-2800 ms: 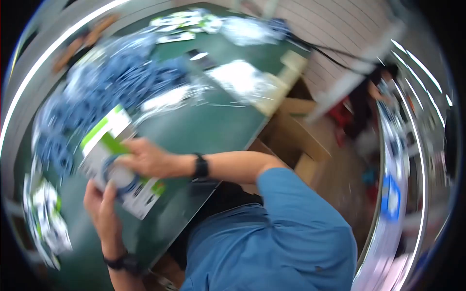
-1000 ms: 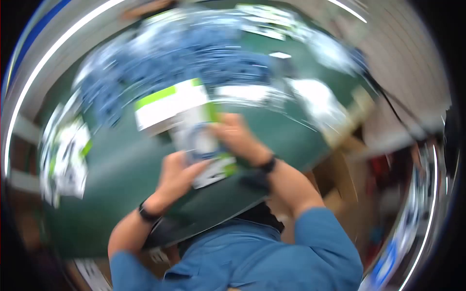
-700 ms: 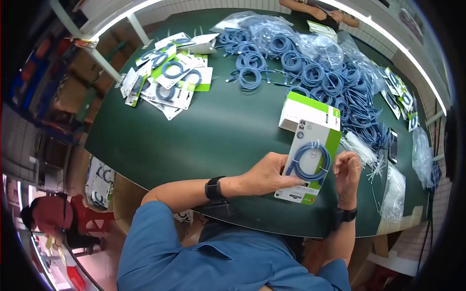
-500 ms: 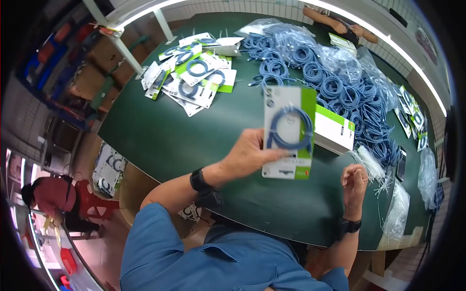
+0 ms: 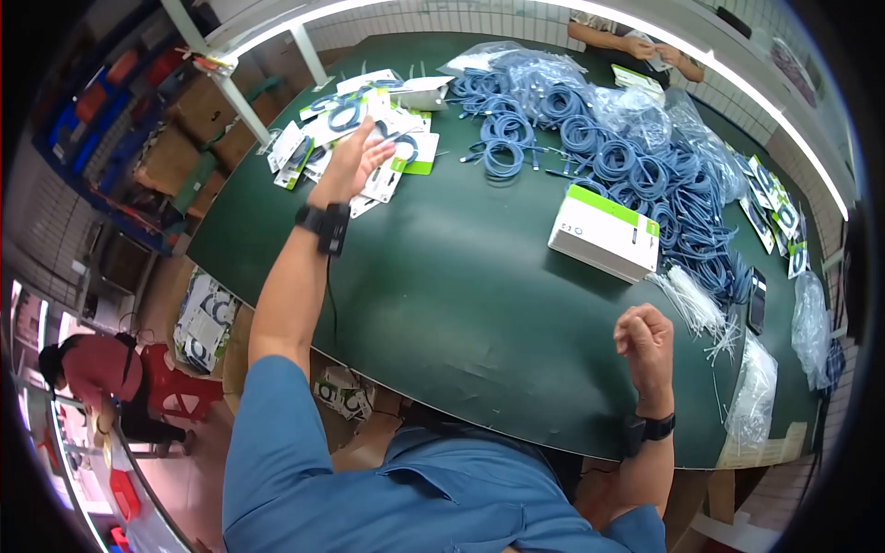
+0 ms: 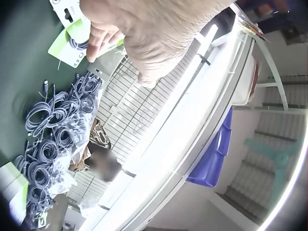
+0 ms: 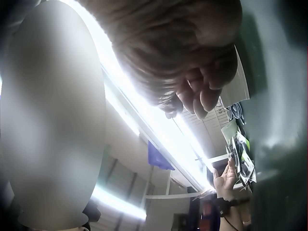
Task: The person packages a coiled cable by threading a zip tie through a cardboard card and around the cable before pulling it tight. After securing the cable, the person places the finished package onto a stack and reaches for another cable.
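My left hand (image 5: pixel 348 168) is above the back-left pile of carded cables (image 5: pixel 392 184), fingers extended and nothing gripped. In the left wrist view that hand (image 6: pixel 144 33) is beside a green and white card (image 6: pixel 67 53). My right hand (image 5: pixel 647 348) hovers over the front right of the green table (image 5: pixel 442 323), its fingers loosely curled around nothing; the right wrist view shows the same hand (image 7: pixel 187 57) from below. Beyond it lies a white and green stack of cards (image 5: pixel 604 235), left of white ties (image 5: pixel 691 300).
Coiled blue cables (image 5: pixel 636 166) and clear plastic bags (image 5: pixel 544 74) spread across the back right. A phone (image 5: pixel 757 300) and a clear bag (image 5: pixel 754 387) lie at right. Another person's hands (image 5: pixel 650 51) are across the table. Carton (image 5: pixel 205 323) stands beyond the left edge.
My left hand has moved left and away from me, from mid-table to the pile, and no longer holds the carded cable. My right hand has shifted slightly left, fingers still curled.
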